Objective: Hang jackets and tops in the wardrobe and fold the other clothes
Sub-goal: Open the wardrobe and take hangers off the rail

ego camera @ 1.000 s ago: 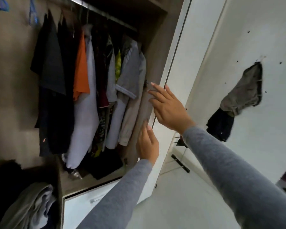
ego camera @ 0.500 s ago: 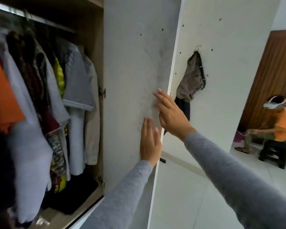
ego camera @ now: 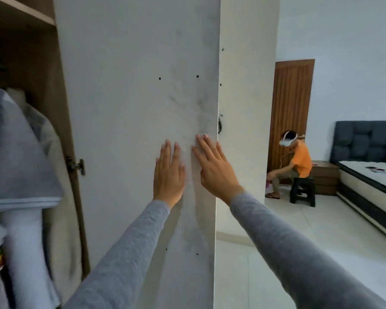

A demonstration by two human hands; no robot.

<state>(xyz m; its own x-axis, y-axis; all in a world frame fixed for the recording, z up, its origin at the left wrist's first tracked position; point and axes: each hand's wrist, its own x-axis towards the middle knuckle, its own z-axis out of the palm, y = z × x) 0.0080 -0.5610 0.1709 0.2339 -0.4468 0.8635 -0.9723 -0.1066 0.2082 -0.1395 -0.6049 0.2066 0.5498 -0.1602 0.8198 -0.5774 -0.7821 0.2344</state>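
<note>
Your left grip point(ego camera: 168, 175) and right grip point(ego camera: 214, 170) both lay released, fingers straight and grasping nothing, palms pressed on the inner face of the white wardrobe door point(ego camera: 132, 85), the right one close to its free edge. The clothes were inside the wardrobe at the left, a grey top point(ego camera: 20, 152) in front of a cream garment point(ego camera: 60, 197) beside the hinge point(ego camera: 76, 167). Past the door, a person in an orange shirt point(ego camera: 299, 161) sat on a dark stool point(ego camera: 302, 192) near a bed point(ego camera: 370, 181).

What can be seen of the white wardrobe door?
The wardrobe door is a flat white panel, upright and standing open. Grey smudges and small dark holes mark it near its free right edge. A metal hinge joins its left side to the brown wardrobe frame. The left hand and right hand press flat on it.
</note>
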